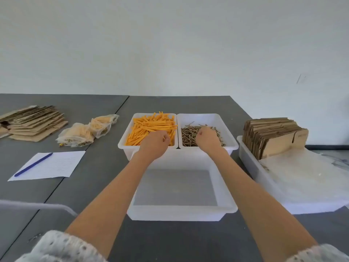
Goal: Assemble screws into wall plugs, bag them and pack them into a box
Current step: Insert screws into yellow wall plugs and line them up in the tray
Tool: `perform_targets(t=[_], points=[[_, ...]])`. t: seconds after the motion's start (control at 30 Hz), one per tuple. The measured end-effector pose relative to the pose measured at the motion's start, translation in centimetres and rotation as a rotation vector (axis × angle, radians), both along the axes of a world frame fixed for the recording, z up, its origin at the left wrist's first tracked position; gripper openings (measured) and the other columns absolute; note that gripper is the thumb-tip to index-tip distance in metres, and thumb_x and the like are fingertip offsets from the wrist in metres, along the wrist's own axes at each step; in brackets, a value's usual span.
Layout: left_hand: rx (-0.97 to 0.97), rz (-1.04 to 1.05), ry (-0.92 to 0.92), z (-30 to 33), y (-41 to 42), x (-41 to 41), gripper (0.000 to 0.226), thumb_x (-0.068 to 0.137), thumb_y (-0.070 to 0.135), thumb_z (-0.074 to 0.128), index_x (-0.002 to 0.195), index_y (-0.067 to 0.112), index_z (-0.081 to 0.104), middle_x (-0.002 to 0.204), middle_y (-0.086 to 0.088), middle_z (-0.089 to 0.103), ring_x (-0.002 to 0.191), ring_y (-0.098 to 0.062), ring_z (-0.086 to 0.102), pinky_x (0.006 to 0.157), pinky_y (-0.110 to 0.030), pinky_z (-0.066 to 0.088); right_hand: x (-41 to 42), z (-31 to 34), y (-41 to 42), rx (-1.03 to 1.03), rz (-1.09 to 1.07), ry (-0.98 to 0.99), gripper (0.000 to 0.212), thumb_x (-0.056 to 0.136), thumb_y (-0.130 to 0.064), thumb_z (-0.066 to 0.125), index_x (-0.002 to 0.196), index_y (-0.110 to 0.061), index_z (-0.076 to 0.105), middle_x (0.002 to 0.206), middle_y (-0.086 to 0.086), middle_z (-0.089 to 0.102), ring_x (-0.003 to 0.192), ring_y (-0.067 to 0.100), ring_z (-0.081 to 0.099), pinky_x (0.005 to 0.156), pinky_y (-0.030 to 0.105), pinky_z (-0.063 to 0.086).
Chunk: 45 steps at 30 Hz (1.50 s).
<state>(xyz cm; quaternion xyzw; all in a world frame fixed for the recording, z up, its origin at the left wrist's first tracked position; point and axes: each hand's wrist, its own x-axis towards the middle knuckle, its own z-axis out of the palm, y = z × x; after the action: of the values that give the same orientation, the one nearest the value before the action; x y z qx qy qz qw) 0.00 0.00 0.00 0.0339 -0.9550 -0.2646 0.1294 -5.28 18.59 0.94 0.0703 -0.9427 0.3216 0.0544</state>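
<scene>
The left hand point(154, 143) reached into the plugs point(149, 129) and the right hand point(206, 138) into the screws point(190, 132), fingers curled downward; their grasp was hidden. Both tubs sat on a grey table point(90, 167) before a white wall point(170, 44).

Wall plugs point(151, 127): orange, in white translucent bin point(124, 142). Screws point(190, 133): dull brass-brown, in matching white bin point(231, 137). Front bin point(181, 212): white translucent. Table point(90, 167): dark grey. Flat cardboard stacks, left point(34, 121) and right point(272, 135): tan-brown. Pen point(33, 164): blue, on white paper sheet point(56, 167) with faint lines. Sleeves point(62, 248): white, eyelet pattern. Wall point(170, 44): pale grey-white.
</scene>
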Motion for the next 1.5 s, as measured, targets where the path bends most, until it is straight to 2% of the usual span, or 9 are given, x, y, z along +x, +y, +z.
perform_targets(t=[0.1,0.2,0.47,0.7,0.8,0.9,1.13,1.33,1.5], points=[[-0.056,0.088,0.083,-1.2,-0.5,-1.4,0.024,0.097,0.017,0.042,0.104,0.019,0.064,0.098,0.003,0.065,0.089,-0.019,0.059,0.068,-0.034,0.049,-1.4,-1.8,-1.1,0.061,-0.174,0.013,0.014,0.093,-0.006,0.041,0.100,-0.004,0.052,0.109,0.018,0.054,0.105,0.036,0.050,0.087,0.043,0.044],[-0.123,0.104,0.179,-2.4,0.1,-2.7,0.023,0.097,0.016,0.042,0.103,0.017,0.064,0.103,0.001,0.065,0.098,-0.021,0.056,0.081,-0.040,0.047,-2.3,-4.5,-1.7,0.149,-0.237,0.103,0.024,0.095,-0.008,0.040,0.116,-0.003,0.051,0.121,0.019,0.051,0.113,0.036,0.044,0.096,0.040,0.035],[-0.212,0.225,0.240,-6.8,1.3,-5.8,0.030,0.097,0.026,0.035,0.091,0.022,0.064,0.093,0.005,0.061,0.097,-0.021,0.051,0.083,-0.038,0.037,-6.1,-6.2,-1.1,0.121,-0.123,0.201,0.016,0.095,-0.008,0.042,0.105,-0.003,0.054,0.114,0.018,0.050,0.103,0.031,0.044,0.091,0.042,0.043],[-0.281,0.292,0.213,-7.4,1.5,-6.6,0.035,0.094,0.033,0.035,0.083,0.025,0.066,0.079,0.009,0.060,0.087,-0.020,0.051,0.065,-0.034,0.036,-8.7,-6.7,-0.8,0.319,-0.036,-0.090,0.026,0.095,-0.032,0.047,0.116,-0.019,0.054,0.131,0.009,0.044,0.113,0.031,0.047,0.079,0.039,0.044],[-0.264,0.278,0.221,-7.6,1.3,-6.9,0.036,0.093,0.033,0.034,0.073,0.025,0.064,0.065,0.011,0.050,0.074,-0.018,0.050,0.058,-0.031,0.032,-9.4,-6.9,-0.8,0.343,-0.061,-0.147,0.023,0.093,-0.031,0.048,0.113,-0.021,0.051,0.133,0.009,0.040,0.091,0.027,0.054,0.070,0.035,0.040],[-0.254,0.281,0.242,-7.8,1.2,-7.3,0.027,0.092,0.033,0.039,0.088,0.028,0.065,0.086,0.011,0.058,0.086,-0.016,0.049,0.068,-0.033,0.039,-9.8,-7.0,-0.8,0.349,-0.082,-0.183,0.031,0.092,-0.025,0.047,0.123,-0.018,0.046,0.136,0.010,0.038,0.080,0.024,0.052,0.065,0.034,0.037],[-0.252,0.452,0.106,-7.2,1.0,-7.5,0.029,0.089,0.028,0.047,0.118,0.024,0.052,0.121,-0.002,0.054,0.118,-0.028,0.041,0.093,-0.044,0.032,-9.5,-6.5,-0.9,0.336,-0.061,-0.164,0.030,0.088,-0.014,0.045,0.116,-0.019,0.052,0.106,0.003,0.060,0.085,0.022,0.056,0.062,0.030,0.038],[-0.124,0.449,0.065,-7.0,0.9,-7.3,0.015,0.092,0.031,0.049,0.101,0.034,0.060,0.101,0.007,0.067,0.109,-0.024,0.048,0.089,-0.040,0.029,-9.0,-6.1,-1.1,0.311,-0.068,-0.210,0.024,0.081,-0.006,0.046,0.087,-0.015,0.067,0.074,0.000,0.059,0.061,0.019,0.047,0.057,0.025,0.034],[-0.098,0.360,0.292,-7.6,0.8,-7.3,0.013,0.094,0.029,0.053,0.100,0.036,0.062,0.095,0.015,0.065,0.101,-0.016,0.050,0.085,-0.036,0.028,-8.6,-7.0,-1.1,0.154,-0.145,0.064,0.032,0.095,-0.016,0.051,0.062,-0.017,0.050,0.057,-0.003,0.046,0.050,0.018,0.040,0.049,0.023,0.031]])
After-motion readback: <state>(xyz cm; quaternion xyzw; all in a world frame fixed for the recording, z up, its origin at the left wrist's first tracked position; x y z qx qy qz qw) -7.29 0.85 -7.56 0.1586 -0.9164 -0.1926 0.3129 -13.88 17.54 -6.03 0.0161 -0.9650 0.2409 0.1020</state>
